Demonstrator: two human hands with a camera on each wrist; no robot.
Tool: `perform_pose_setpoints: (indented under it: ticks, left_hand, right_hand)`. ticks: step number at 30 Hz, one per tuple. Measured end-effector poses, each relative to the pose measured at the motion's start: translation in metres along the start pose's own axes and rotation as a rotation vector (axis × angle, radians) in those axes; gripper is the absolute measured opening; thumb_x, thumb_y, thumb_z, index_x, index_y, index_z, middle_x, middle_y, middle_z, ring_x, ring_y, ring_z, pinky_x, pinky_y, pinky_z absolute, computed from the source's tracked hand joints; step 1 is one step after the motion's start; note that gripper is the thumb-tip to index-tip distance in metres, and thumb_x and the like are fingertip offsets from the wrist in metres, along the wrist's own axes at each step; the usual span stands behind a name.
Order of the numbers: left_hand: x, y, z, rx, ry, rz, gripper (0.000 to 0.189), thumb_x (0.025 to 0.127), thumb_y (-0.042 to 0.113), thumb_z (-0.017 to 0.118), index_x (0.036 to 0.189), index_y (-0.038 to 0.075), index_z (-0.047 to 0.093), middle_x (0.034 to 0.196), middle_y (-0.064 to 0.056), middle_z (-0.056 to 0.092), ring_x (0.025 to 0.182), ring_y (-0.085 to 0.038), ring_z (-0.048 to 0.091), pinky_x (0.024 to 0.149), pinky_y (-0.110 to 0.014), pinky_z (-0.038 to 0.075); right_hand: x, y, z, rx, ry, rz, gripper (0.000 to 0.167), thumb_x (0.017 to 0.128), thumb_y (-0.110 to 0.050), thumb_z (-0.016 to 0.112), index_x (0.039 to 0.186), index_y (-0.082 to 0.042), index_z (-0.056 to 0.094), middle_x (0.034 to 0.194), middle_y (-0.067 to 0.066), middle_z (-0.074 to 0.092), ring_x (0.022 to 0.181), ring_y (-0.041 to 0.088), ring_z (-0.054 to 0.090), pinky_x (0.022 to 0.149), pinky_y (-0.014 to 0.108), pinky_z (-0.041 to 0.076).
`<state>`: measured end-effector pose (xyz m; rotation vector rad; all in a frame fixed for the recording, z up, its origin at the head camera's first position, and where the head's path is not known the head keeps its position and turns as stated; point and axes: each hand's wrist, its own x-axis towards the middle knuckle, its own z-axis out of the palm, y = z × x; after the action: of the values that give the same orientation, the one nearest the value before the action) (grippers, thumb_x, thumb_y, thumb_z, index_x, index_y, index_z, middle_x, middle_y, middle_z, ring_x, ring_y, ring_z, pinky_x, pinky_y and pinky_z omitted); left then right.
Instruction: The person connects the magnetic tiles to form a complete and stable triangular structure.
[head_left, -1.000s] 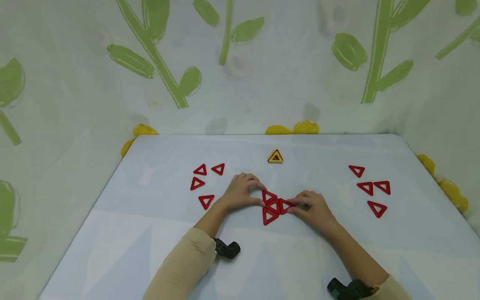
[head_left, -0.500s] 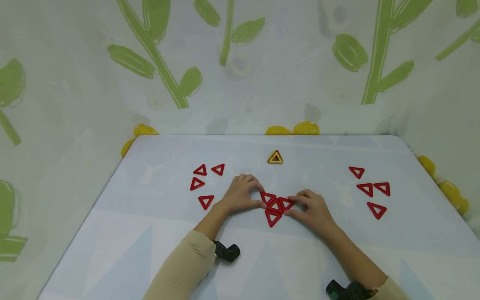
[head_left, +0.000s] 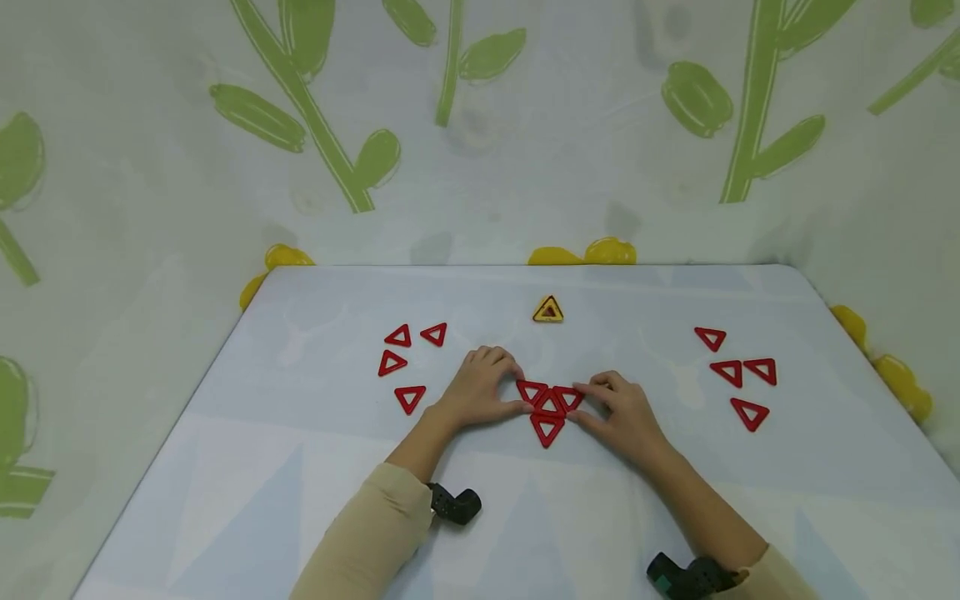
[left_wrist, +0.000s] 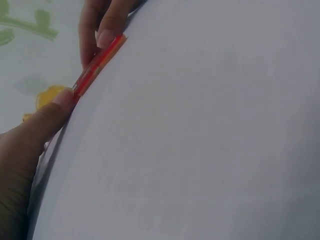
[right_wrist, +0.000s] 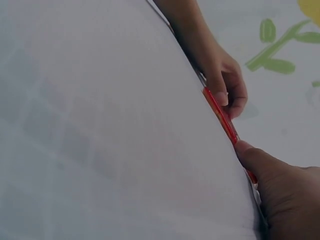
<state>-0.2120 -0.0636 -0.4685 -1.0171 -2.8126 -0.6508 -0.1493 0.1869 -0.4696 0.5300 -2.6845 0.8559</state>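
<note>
Several red triangular tiles lie edge to edge on the table, forming one larger triangle that points toward the person. My left hand (head_left: 486,387) pinches the cluster's upper left tile (head_left: 522,395) between thumb and forefinger. On the other side, my right hand (head_left: 624,418) grips the upper right tile (head_left: 577,401) the same way. Between them sits the middle tile (head_left: 550,412), and the lower tile (head_left: 547,439) touches neither hand. Both wrist views show the red tile edges (left_wrist: 100,65) low and nearly edge-on, with thumbs against them.
Loose red tiles (head_left: 408,389) lie left of the hands, and more red tiles (head_left: 750,422) lie to the right. A yellow triangular piece (head_left: 548,317) rests farther back on the pale table (head_left: 300,433). Behind the table stands a leaf-patterned wall (head_left: 562,167).
The tile cluster has turned counterclockwise as seen from above, its lower tile swinging right to point toward the person. My right fingers have moved slightly away from the person with their tile.
</note>
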Motion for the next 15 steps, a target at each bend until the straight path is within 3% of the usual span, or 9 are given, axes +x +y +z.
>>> perform_pose_setpoints:
  ticks: [4, 8, 15]
  left_hand:
    - [-0.002, -0.001, -0.002, -0.028, 0.005, -0.015, 0.042, 0.076, 0.055, 0.069, 0.100, 0.022, 0.062, 0.111, 0.002, 0.056, 0.109, -0.017, 0.047, 0.095, -0.038, 0.036]
    - [-0.008, 0.000, -0.003, -0.077, 0.002, -0.076, 0.041, 0.074, 0.053, 0.072, 0.100, 0.023, 0.064, 0.111, 0.004, 0.055, 0.109, -0.016, 0.046, 0.095, -0.037, 0.036]
    - [-0.014, 0.015, -0.001, -0.104, 0.036, -0.234, 0.047, 0.071, 0.055, 0.074, 0.101, 0.020, 0.063, 0.116, 0.000, 0.051, 0.113, -0.021, 0.043, 0.097, -0.040, 0.034]
  right_hand:
    - [0.002, -0.002, 0.003, 0.020, -0.002, 0.059, 0.048, 0.071, -0.025, 0.083, 0.112, -0.006, 0.069, 0.102, 0.008, 0.057, 0.085, 0.018, 0.050, 0.068, 0.032, 0.043]
    - [0.001, -0.005, 0.004, 0.047, 0.007, 0.108, 0.048, 0.070, -0.025, 0.084, 0.111, -0.004, 0.069, 0.099, 0.007, 0.055, 0.084, 0.016, 0.048, 0.066, 0.027, 0.046]
    - [-0.002, -0.001, 0.004, 0.052, 0.077, 0.069, 0.042, 0.067, -0.018, 0.085, 0.104, -0.002, 0.072, 0.090, 0.005, 0.055, 0.078, 0.013, 0.047, 0.062, 0.025, 0.044]
